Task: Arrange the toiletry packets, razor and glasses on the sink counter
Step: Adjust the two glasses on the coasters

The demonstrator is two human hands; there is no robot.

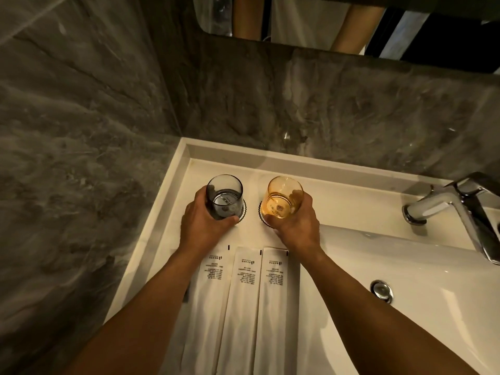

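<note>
My left hand (pixel 206 222) is wrapped around a grey tinted glass (pixel 224 196) that stands upright over a round coaster (pixel 244 210) on the white sink counter (pixel 178 185). My right hand (pixel 295 223) grips an amber glass (pixel 284 197) over a second coaster (pixel 261 212) just to the right. Three long white toiletry packets (pixel 239 301) with printed text lie side by side in front of the glasses, partly under my forearms. No razor shows.
A chrome faucet (pixel 449 207) stands at the right, above the white basin with its drain knob (pixel 382 290). Grey marble walls close in on the left and behind. A mirror edge (pixel 297 41) runs along the top.
</note>
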